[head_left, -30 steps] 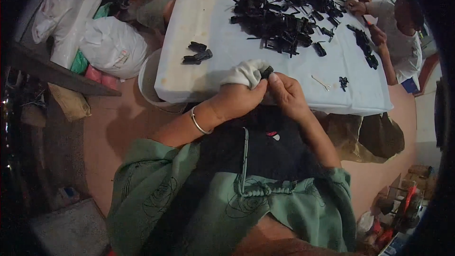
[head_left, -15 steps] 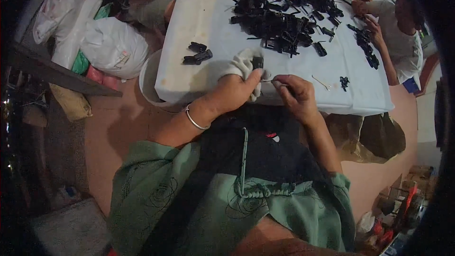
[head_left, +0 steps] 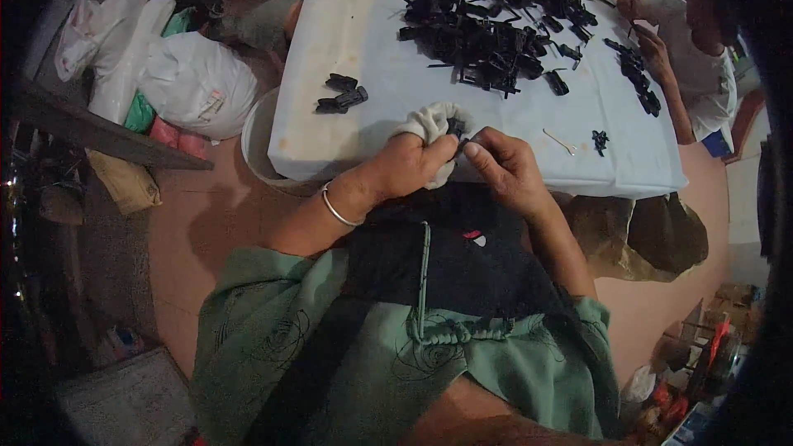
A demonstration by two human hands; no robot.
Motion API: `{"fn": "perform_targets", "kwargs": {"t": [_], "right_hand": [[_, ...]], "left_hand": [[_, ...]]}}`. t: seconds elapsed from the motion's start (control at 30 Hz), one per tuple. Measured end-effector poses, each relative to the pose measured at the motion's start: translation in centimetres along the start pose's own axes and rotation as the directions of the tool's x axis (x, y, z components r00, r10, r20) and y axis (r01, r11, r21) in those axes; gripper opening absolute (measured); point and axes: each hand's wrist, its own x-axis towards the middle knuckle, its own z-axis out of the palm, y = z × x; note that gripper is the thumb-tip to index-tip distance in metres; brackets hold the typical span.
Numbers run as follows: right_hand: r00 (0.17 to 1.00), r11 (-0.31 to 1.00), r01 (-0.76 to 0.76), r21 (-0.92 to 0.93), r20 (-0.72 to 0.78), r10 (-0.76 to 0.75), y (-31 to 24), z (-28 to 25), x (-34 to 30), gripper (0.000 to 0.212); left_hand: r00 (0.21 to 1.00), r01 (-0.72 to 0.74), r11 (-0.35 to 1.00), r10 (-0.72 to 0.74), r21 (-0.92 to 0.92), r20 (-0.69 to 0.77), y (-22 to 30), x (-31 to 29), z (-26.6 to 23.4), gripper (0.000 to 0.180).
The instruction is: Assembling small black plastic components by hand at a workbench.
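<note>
At the table's near edge, my left hand (head_left: 409, 163) is closed around a small black plastic part (head_left: 456, 126). A whitish cloth (head_left: 425, 120), perhaps a glove partly worn, wraps the fingers of that hand. Close against the part, my right hand (head_left: 510, 167) has its thumb and fingers pressed together in a pinch. Whatever is between those fingertips is too small to make out. Two similar black parts (head_left: 342, 99) lie on the table to the left of my hands.
A big heap of black plastic parts (head_left: 496, 33) covers the far middle of the white-covered table (head_left: 330, 41). A thin pale forked piece (head_left: 560, 142) and tiny black pieces (head_left: 600, 142) lie at right. Co-workers sit at the far left and right. White bags (head_left: 198, 78) stand left.
My right hand has moved left, up against the black part, and the thin strand that showed between the hands is hidden now. The black part has tilted in my left hand.
</note>
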Motion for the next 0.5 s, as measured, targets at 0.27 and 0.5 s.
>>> {"fn": "perform_targets", "kwargs": {"t": [0.27,0.5], "right_hand": [[0.999,0.992,-0.048,0.12,0.001,0.049,-0.8,0.3,0.2,0.022],[0.99,0.994,-0.086,0.065,0.12,0.077,0.4,0.6,0.1,0.029]], "left_hand": [[0.998,-0.055,0.997,0.054,0.052,0.008,1.0,-0.5,0.6,0.032],[0.998,-0.066,0.987,0.066,0.146,0.004,0.5,-0.3,0.8,0.026]]}}
